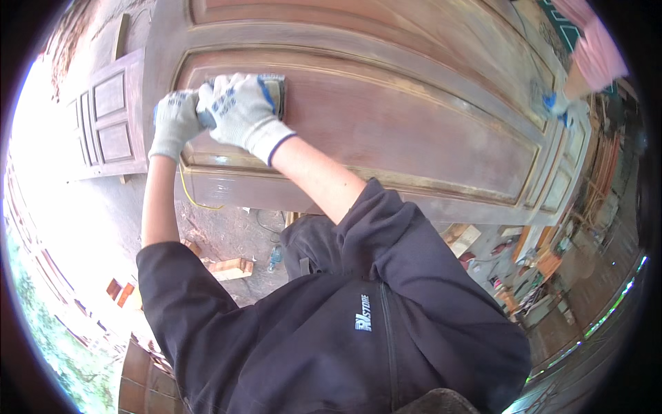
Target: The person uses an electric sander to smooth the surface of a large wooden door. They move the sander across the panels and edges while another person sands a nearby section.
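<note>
Both my hands wear pale knit gloves with blue print and are closed on a power sander (pixel 275 98), mostly hidden under them. My right hand (pixel 238 112) wraps over its top, and a dark, squarish edge shows past the fingers. At its left end my left hand (pixel 174 124) grips it, fingers partly out of sight. The sander sits on the near panel of a large brown wooden door (pixel 386 127), towards that panel's left end. A yellow cord (pixel 187 190) hangs below my left hand over the door's near edge.
Across the door at the far right, a co-worker's gloved hand (pixel 554 105) is over the surface. Another panelled door (pixel 110 117) stands to the left. Wood blocks (pixel 231 268) and a plastic bottle (pixel 275 258) lie on the ground. Timber pieces and clutter are at right.
</note>
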The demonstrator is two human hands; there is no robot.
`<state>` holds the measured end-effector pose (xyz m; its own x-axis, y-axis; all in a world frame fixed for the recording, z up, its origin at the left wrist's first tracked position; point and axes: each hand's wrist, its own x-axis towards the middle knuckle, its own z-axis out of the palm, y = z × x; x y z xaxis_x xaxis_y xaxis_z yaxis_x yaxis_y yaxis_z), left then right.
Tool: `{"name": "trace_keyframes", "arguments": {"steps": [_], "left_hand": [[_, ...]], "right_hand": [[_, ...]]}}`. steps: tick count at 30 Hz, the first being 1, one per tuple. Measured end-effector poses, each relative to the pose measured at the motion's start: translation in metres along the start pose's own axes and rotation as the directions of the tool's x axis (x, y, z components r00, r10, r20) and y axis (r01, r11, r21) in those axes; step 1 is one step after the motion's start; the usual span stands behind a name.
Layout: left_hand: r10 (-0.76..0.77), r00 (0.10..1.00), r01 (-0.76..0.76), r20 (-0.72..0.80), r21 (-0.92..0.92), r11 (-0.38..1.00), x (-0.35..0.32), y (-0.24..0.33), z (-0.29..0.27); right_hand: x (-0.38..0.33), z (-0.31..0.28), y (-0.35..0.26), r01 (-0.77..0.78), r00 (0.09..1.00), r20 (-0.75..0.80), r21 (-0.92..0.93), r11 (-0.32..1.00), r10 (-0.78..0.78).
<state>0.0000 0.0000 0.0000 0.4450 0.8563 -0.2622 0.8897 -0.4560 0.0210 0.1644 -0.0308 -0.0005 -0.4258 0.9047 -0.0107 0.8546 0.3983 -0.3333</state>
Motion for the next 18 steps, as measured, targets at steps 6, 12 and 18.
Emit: {"name": "trace_keyframes", "arguments": {"steps": [6,12,18], "left_hand": [[0.031,0.999,-0.032,0.032,0.032,0.999,-0.006,0.159,0.007],[0.153,0.988,-0.154,0.035,0.023,0.988,0.054,0.364,-0.017],[0.419,0.859,-0.489,-0.295,-0.225,0.843,0.085,0.541,-0.002]], "right_hand": [[-0.141,-0.034,0.099,0.062,0.990,-0.131,0.087,0.994,-0.051],[-0.282,-0.098,0.235,-0.085,0.973,-0.195,0.184,0.979,0.122],[-0.424,-0.146,0.346,-0.219,0.968,-0.116,0.050,0.974,0.224]]}}
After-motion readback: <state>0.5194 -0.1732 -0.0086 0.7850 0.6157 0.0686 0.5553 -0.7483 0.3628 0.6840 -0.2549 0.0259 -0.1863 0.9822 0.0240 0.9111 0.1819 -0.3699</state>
